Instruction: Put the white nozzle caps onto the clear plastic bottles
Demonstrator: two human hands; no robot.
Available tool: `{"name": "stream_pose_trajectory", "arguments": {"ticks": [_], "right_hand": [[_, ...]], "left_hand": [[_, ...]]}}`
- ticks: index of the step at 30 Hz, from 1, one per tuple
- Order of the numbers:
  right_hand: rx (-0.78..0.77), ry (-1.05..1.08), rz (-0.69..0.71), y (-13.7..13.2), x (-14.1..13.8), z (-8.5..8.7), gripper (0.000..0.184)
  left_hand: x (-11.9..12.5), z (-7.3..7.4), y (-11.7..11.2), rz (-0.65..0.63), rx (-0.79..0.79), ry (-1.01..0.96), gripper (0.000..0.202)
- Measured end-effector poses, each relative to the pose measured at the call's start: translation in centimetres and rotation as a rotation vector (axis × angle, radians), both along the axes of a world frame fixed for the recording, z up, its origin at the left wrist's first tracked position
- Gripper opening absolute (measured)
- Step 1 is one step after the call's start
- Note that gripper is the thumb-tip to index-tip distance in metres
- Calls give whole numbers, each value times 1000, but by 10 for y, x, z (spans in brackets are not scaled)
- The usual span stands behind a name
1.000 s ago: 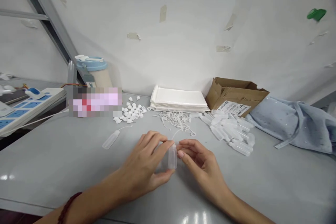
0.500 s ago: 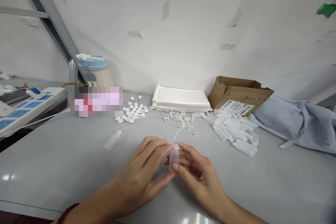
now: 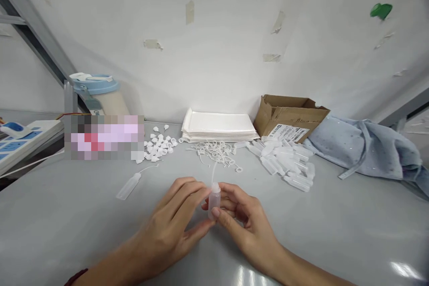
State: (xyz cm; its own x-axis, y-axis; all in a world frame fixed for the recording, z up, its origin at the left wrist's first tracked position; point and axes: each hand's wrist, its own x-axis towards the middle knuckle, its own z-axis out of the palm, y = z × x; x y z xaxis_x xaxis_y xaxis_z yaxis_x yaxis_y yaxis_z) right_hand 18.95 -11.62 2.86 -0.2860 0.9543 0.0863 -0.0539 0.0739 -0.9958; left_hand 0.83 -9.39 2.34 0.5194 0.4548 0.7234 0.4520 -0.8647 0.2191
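Head view shows a small bottle point(image 3: 214, 204) between the two hands, near the middle of the bench point(image 3: 338, 232), nearly upright; whether its foot touches the surface cannot be told. The right hand point(image 3: 247, 221) has its fingers clamped on the bottle, thumb in front and the others beside and behind. The left hand point(image 3: 179, 219) has index finger and thumb apart, their tips at the bottle's shoulder and foot; how firmly they press, I cannot tell. A thin strap point(image 3: 214, 172) rises by the neck, and the step in hand seems to be work on that top, perhaps seating the strap. Such work calls for a steady right grip, the left fingertips pressing at the neck and the strap's free end kept clear.

Open bench lies right of the hands, and on the left up to a strapped bottle point(image 3: 129, 186). Beyond, room is tighter: loose straps point(image 3: 217, 152) lie just past the held strap, with caps point(image 3: 160, 146) to their left and loose bottles point(image 3: 284, 161) to their right. Behind these, envelopes point(image 3: 219, 126) and a box point(image 3: 290, 120) close off the wall side. The bench's left edge, by the power strip point(image 3: 28, 140), is well apart from the hands.
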Motion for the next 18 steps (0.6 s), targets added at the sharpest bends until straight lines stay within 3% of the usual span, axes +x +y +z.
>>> {"name": "stream_pose_trajectory", "arguments": {"ticks": [4, 8, 14, 18], "right_hand": [[16, -27, -2, 0, 1, 1, 27], [17, -35, 1, 1, 2, 1, 27], [-8, -59, -16, 3, 2, -3, 27], [-46, -84, 10, 5, -1, -3, 29]], "left_hand": [[1, 0, -1, 37, -14, 39, 44], [0, -1, 1, -16, -5, 35, 49], [-4, -3, 6, -28, -16, 23, 42], [-4, 0, 5, -37, 79, 81, 38]]}}
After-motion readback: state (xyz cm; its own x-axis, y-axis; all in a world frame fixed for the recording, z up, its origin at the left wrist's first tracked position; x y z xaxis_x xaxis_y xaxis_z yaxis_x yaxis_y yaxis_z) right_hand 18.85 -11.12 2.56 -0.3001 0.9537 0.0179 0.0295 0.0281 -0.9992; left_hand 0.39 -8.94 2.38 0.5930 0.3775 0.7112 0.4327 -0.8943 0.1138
